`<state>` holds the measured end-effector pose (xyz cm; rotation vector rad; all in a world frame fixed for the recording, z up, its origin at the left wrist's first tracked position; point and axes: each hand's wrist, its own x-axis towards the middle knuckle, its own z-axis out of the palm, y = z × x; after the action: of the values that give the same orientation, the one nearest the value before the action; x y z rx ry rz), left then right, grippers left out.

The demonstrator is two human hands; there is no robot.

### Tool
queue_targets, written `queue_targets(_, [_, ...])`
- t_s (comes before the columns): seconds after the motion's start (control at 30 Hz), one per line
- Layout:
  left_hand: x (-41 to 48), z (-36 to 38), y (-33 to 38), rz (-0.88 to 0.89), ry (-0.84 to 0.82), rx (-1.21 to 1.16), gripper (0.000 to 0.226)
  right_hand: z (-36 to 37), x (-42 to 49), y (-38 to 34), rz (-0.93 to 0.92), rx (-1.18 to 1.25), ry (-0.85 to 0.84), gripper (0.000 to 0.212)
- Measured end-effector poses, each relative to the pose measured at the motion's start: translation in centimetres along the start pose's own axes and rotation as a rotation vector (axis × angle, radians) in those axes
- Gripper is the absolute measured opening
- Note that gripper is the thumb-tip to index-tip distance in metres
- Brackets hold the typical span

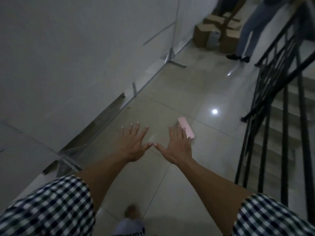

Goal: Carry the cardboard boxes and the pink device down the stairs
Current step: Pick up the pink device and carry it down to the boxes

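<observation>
My left hand [134,143] and my right hand [177,145] stretch out flat over the tiled floor, palms down and fingers spread, with the thumb tips touching. A pink device [186,129] shows just beyond my right hand, and the outer fingers cover part of it. I cannot tell whether it lies on the floor or hangs from those fingers. Several cardboard boxes [203,34] are stacked on the floor at the far end of the landing, well ahead of both hands.
A person in jeans [252,29] stands beside the boxes, and a white jug [214,39] sits among them. A black railing [276,82] borders the stairs [300,106] going down on the right. White panels with metal frames [95,53] lean along the left wall.
</observation>
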<state>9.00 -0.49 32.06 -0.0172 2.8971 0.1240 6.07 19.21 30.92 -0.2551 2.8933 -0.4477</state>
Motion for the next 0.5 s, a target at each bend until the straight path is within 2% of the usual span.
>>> queue_targets(0.3, [17.4, -0.9, 4.4, 0.271, -0.118, 0.062, 0.078, -0.8, 10.9, 7.2, 0.353, 0.04, 0.022, 0.115])
queue_targets(0.5, [28.1, -0.7, 7.8, 0.349, -0.181, 0.098, 0.076, -1.1, 18.1, 12.5, 0.491, 0.066, 0.013, 0.113])
